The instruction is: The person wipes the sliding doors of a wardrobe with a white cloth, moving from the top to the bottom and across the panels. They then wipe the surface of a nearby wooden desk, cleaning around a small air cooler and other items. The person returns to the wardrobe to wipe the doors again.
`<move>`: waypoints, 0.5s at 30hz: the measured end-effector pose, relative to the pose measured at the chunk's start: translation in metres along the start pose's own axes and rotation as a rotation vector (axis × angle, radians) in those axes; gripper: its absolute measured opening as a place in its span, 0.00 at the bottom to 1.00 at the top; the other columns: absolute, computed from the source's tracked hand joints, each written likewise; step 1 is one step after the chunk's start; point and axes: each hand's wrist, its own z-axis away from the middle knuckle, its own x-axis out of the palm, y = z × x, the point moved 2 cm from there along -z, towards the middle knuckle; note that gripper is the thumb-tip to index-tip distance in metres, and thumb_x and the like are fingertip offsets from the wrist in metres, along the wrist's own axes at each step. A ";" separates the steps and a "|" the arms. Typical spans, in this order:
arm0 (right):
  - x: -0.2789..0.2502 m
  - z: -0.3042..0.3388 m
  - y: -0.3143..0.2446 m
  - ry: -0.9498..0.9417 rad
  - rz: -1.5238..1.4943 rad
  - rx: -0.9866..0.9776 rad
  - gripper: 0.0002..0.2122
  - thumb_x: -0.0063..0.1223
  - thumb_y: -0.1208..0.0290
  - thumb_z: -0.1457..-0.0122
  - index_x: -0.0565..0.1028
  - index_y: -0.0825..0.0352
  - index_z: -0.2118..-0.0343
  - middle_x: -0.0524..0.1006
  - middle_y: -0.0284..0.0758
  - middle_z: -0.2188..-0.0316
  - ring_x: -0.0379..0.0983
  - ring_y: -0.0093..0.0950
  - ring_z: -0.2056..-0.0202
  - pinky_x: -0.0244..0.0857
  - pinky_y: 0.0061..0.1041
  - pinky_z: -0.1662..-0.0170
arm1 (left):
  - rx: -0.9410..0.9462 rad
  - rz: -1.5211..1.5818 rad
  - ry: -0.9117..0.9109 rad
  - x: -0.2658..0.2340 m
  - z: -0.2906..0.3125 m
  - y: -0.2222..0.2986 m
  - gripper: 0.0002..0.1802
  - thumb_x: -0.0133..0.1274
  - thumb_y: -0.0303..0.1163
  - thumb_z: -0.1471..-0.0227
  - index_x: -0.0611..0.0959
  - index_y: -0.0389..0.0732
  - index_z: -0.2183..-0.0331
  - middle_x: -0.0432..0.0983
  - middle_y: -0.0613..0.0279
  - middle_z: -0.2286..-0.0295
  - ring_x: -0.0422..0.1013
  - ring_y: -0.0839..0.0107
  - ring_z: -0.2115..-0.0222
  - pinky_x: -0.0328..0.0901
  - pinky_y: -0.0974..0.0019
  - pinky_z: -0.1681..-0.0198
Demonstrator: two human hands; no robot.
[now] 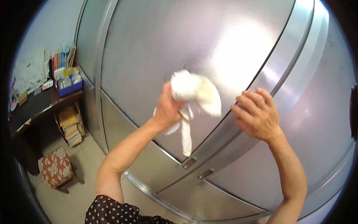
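A bunched white cloth (197, 91) is gripped in my left hand (167, 109), in front of a large frosted panel (141, 56) in a silvery metal frame. Part of the cloth hangs down below my hand in a narrow strip, and its upper folds look yellowish and a little blurred. Whether the cloth presses on the panel I cannot tell. My right hand (258, 115) is empty, its fingers spread and bent at the metal door frame (276, 76) to the right of the panel.
Two recessed handles (189, 162) sit low on the door frames. At left stands a dark desk (41, 106) with a blue box (69, 86) and upright books (60, 60). Beneath are a carton of papers (71, 127) and a flower-patterned stool (56, 167) on the tiled floor.
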 end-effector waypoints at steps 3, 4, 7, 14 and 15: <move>0.003 -0.003 -0.002 0.038 0.022 -0.020 0.18 0.62 0.64 0.63 0.74 0.56 0.65 0.71 0.29 0.59 0.65 0.28 0.53 0.54 0.36 0.45 | -0.246 -0.160 0.362 -0.014 -0.064 -0.047 0.29 0.55 0.28 0.57 0.72 0.41 0.49 0.63 0.48 0.50 0.61 0.48 0.55 0.58 0.53 0.48; 0.001 -0.004 -0.004 0.041 0.014 -0.018 0.18 0.62 0.64 0.63 0.74 0.56 0.65 0.71 0.29 0.59 0.65 0.28 0.53 0.55 0.36 0.45 | -0.347 -0.091 0.376 -0.020 -0.083 -0.050 0.29 0.55 0.28 0.57 0.71 0.40 0.49 0.63 0.49 0.51 0.61 0.48 0.55 0.58 0.53 0.49; 0.000 -0.005 -0.003 0.069 -0.009 -0.020 0.17 0.62 0.64 0.62 0.74 0.57 0.66 0.72 0.28 0.60 0.66 0.28 0.54 0.56 0.36 0.47 | -0.288 -0.138 0.287 -0.011 -0.120 -0.029 0.25 0.56 0.28 0.57 0.74 0.40 0.53 0.64 0.47 0.52 0.60 0.50 0.56 0.59 0.54 0.52; -0.004 0.002 -0.001 0.076 -0.028 -0.017 0.16 0.61 0.64 0.63 0.74 0.58 0.67 0.72 0.28 0.61 0.67 0.28 0.55 0.57 0.35 0.47 | 0.397 -0.086 0.234 0.026 -0.220 0.077 0.28 0.54 0.22 0.63 0.79 0.55 0.56 0.66 0.63 0.52 0.62 0.52 0.53 0.64 0.55 0.53; -0.006 0.001 -0.001 0.076 -0.030 -0.015 0.16 0.61 0.64 0.62 0.74 0.58 0.67 0.72 0.28 0.61 0.67 0.28 0.55 0.57 0.35 0.47 | 0.435 -0.136 0.274 0.027 -0.239 0.075 0.27 0.54 0.23 0.62 0.79 0.56 0.56 0.66 0.63 0.52 0.63 0.53 0.54 0.64 0.55 0.53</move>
